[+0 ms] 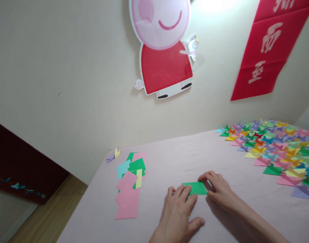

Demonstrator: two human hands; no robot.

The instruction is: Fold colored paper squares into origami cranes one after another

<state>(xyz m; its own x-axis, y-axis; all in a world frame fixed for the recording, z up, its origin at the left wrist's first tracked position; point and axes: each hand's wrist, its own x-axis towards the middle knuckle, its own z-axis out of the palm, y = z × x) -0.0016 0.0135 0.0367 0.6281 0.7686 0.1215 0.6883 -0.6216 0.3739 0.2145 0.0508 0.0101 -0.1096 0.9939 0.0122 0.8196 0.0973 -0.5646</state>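
Observation:
A small green sheet of paper (pixel 198 188), looking like a folded rectangle, lies on the cloth-covered table in front of me. My left hand (pixel 179 210) rests at its left end, fingertips pressing on the paper, fingers spread and thumb out to the side. At the right end, my right hand (pixel 219 189) curls its index finger and thumb around the paper's right edge. Left of my hands, loose coloured paper sheets (pixel 129 202) in pink, green, light blue and yellow overlap in a strip.
Rows of folded paper cranes (pixel 281 145) in many colours cover the table's right side. Two small folded pieces, one yellow (pixel 117 153) and one purple (pixel 110 158), sit at the far left corner. Behind the pale tablecloth (pixel 169 158) rises a wall with a pig cutout (pixel 167 67).

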